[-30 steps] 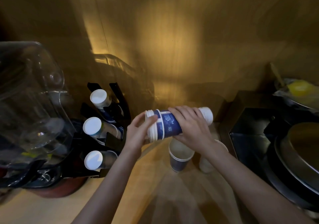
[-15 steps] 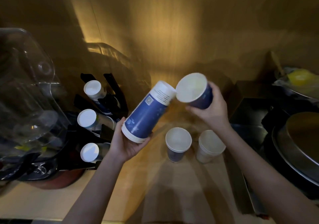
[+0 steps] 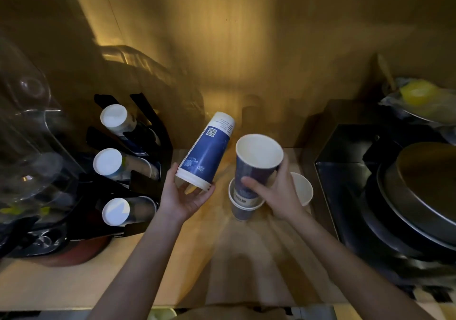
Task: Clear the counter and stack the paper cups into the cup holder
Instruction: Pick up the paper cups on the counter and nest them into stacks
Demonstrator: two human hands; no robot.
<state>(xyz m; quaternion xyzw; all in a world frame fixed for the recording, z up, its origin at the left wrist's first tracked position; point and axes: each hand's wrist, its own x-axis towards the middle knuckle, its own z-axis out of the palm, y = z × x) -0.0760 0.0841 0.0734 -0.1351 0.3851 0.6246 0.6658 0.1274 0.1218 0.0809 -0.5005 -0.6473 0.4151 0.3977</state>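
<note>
My left hand (image 3: 185, 197) holds a stack of blue paper cups (image 3: 206, 152) by its rims, tilted with the bottoms up and away. My right hand (image 3: 276, 191) grips a single blue cup (image 3: 254, 165), mouth up, and its base sits in the mouth of another blue cup (image 3: 243, 207) that stands on the wooden counter (image 3: 246, 265). A white cup stack (image 3: 302, 189) stands just right of it, partly behind my right hand. The black cup holder (image 3: 145, 147) at left carries three rows of cups, their white bottoms facing me.
A clear plastic dome (image 3: 27, 132) and a dark appliance fill the left edge. A black box (image 3: 345, 161) and round metal pans (image 3: 419, 191) crowd the right side, with a bagged yellow item (image 3: 417, 94) behind. A wooden wall runs close behind the counter.
My hands pulled one cup off the horizontal stack. The right hand then carried that cup down into the blue cup on the counter, while the left tilted the stack upward.
</note>
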